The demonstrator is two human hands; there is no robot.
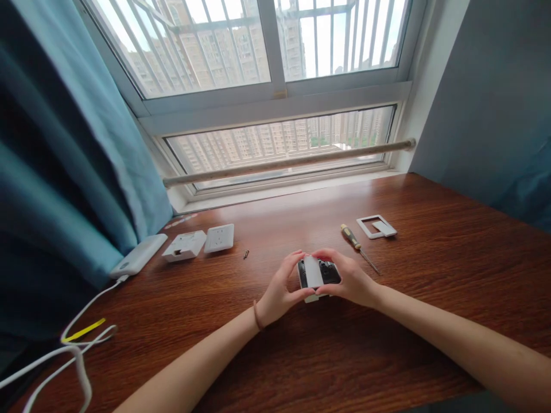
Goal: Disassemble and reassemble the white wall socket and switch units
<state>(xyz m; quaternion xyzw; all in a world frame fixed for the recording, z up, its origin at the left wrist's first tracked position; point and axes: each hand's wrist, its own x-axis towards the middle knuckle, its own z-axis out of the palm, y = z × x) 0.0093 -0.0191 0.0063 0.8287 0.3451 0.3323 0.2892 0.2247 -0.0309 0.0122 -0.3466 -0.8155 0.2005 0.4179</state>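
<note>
Wooden table (284, 361), inward from its near edge: your left hand (280, 288) and right hand (352, 281) grasp a white-and-black device (313, 272), probably light, stiff; hold its sides.

Glossy wood, smooth plastic
The wooden tabletop (275, 223) gleams; the held unit (313, 272) looks plastic, the screwdriver shaft (369, 261) metal, the curtain (92, 120) matt cloth.

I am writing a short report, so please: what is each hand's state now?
Left hand: closed, holding the left side of the white-and-black device.
Right hand: closed, holding the same device from the right.
</note>
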